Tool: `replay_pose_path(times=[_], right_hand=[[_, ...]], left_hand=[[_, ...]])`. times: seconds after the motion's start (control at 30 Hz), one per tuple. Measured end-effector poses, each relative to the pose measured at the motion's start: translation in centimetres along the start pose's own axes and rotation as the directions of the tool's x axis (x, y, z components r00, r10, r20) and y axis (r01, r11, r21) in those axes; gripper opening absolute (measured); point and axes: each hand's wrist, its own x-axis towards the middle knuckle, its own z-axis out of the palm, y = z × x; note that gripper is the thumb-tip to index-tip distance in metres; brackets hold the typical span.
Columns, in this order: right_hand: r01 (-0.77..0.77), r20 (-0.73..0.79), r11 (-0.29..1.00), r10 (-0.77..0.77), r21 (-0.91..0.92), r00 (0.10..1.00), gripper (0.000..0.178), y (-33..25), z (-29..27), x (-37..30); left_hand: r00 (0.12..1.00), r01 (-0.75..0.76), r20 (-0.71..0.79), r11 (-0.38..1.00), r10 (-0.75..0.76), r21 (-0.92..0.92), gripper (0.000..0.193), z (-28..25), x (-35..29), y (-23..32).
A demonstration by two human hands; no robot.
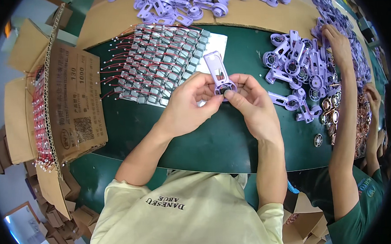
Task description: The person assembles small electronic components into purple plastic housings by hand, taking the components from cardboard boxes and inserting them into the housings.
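Both my hands pinch a light purple plastic fan housing above the green table. Its flat handle end with a rectangular opening points away from me, and its round ring end is nearest me. My left hand grips the ring from the left, fingers curled behind it. From the right, my right hand holds it with the thumb on a dark part inside the ring; the fingertips partly hide that part. Beyond my left hand, small grey motors with red wires lie in rows on a white sheet.
An open cardboard box of wired motors stands at left. Purple housings are piled at right, more on cardboard at the far side. Shiny metallic rings lie near a co-worker's arm, which reaches into the purple parts.
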Motion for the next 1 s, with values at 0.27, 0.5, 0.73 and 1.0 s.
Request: replay_pose_path(times=[0.27,0.5,0.73,1.0], right_hand=[[0.176,-0.029,0.979,-0.180,-0.104,0.983,0.020,0.4,1.4,-0.4],[0.304,-0.083,0.938,-0.321,-0.166,0.944,0.020,-2.3,-2.0,-0.4],[0.117,-0.224,0.293,-0.888,-0.949,0.401,0.034,-5.1,-5.2,-0.8],[0.459,0.095,0.265,-0.776,-0.848,0.624,0.020,-4.8,1.5,-1.5]], left_hand=[[0.985,-0.164,-0.015,0.961,0.172,0.224,0.024,0.3,0.3,0.7],[0.975,-0.162,0.209,0.888,0.076,0.430,0.035,0.8,3.2,5.3],[0.881,-0.220,0.029,0.354,0.472,0.909,0.019,-4.3,14.9,4.5],[0.979,0.009,-0.068,0.292,0.195,0.956,0.040,-1.2,17.4,2.6]])
